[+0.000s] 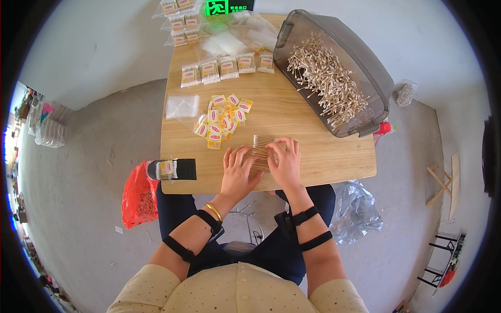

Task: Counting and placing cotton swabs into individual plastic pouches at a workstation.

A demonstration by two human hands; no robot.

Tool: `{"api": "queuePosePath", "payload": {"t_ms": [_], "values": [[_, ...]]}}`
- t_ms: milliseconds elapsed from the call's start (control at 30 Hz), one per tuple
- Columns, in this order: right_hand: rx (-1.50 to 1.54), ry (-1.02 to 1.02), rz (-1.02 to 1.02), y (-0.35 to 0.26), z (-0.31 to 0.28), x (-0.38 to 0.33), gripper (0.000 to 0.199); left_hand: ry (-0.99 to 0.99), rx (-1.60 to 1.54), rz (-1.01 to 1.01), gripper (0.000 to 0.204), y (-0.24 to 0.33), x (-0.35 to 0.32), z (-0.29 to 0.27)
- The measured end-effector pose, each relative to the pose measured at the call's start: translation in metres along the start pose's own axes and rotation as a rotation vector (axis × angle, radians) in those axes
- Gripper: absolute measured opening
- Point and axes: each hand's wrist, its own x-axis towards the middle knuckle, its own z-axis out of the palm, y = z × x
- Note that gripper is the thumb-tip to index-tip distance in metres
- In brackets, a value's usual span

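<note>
— Swabs fill the grey plastic bin (365, 68) at the upper right of the frame: a loose heap of wooden-stemmed cotton swabs (326, 78), pale sticks lying every way over its smooth tinted floor.

— And near the hands?

— A flat bundle of cotton swabs (259, 148) lies on the wooden counter (334, 151), just below the middle of the frame. The left hand (238, 171) rests flat on it, fingers spread and loose, gripping nothing. The right hand (285, 163) lies over its right end with bent fingers; whether its grip closes on the stems I cannot tell.

— Other containers?

— Small clear bags: a row of packed swab packets (225, 70) at upper centre, and an empty clear bag (181, 106) left of a scatter of yellow-and-red paper labels (223, 121). A black holder (172, 169) sits on the counter's lower left edge, and a red plastic bag (139, 195) is on the floor beside it.
</note>
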Motion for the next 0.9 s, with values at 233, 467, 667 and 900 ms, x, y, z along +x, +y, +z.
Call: {"api": "queuePosePath", "payload": {"t_ms": [233,467,667,900], "values": [[-0.039,-0.028,-0.004,0.004,0.003,-0.001,0.022,0.006,0.001,0.000,0.048,-0.001,0.000,0.001],[-0.025,0.013,0.001,0.003,0.003,0.008,0.020,0.001,0.001,-0.010,0.049,-0.001,-0.001,0.001],[-0.066,-0.031,0.001,0.004,0.004,0.007,0.021,-0.001,0.006,-0.004,0.049,-0.001,0.000,0.001],[-0.048,0.028,-0.003,0.001,0.004,0.015,0.017,-0.001,0.000,-0.008,0.049,-0.001,-0.001,0.001]]}}
